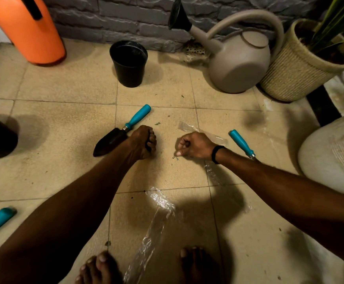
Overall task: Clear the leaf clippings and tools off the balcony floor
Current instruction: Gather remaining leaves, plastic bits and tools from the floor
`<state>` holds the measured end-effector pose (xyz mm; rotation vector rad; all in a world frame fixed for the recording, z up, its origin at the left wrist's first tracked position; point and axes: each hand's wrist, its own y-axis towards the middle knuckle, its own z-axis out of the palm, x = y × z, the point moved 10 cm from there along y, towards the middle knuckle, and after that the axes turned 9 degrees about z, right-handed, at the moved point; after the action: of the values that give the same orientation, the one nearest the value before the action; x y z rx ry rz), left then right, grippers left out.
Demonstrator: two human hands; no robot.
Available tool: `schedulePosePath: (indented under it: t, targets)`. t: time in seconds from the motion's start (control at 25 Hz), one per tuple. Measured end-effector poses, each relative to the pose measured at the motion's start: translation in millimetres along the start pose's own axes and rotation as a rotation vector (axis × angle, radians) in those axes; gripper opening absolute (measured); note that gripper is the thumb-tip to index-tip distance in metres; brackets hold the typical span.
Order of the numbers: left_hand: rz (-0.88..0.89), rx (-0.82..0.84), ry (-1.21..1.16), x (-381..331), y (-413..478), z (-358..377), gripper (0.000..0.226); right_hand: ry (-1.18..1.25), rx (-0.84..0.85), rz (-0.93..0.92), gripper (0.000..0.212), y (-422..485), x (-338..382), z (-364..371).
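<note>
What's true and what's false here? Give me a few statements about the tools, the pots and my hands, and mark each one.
1. The trowel lies on the floor. True.
2. The black pot is tipped over. False: it stands upright.
3. The watering can is orange. False: it is beige.
4. The right hand has a black band at its wrist. True.
5. The left hand grips a dark object. True.

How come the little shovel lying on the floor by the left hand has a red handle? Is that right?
Not quite. The little shovel does lie on the floor by the left hand, but its handle is blue-green, not red. The head view shows it.
</note>
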<state>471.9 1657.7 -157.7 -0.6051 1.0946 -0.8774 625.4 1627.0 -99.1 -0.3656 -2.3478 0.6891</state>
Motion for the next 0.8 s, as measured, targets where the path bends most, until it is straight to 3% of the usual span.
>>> schedulePosePath:
  t: [0.24, 0.52, 0.8]
  targets:
    - [0.015, -0.045, 0.024, -4, -7, -18, 0.038, -0.044, -0.102, 0.097, 0.041, 7, -27, 16]
    - [0.050, -0.082, 0.021, -10, -6, -39, 0.036, -0.004, -0.190, 0.141, 0.051, 23, -30, 15]
    - [0.074, -0.112, 0.007, -20, -1, -45, 0.038, 0.012, -0.368, 0.062, 0.059, 61, 21, 0]
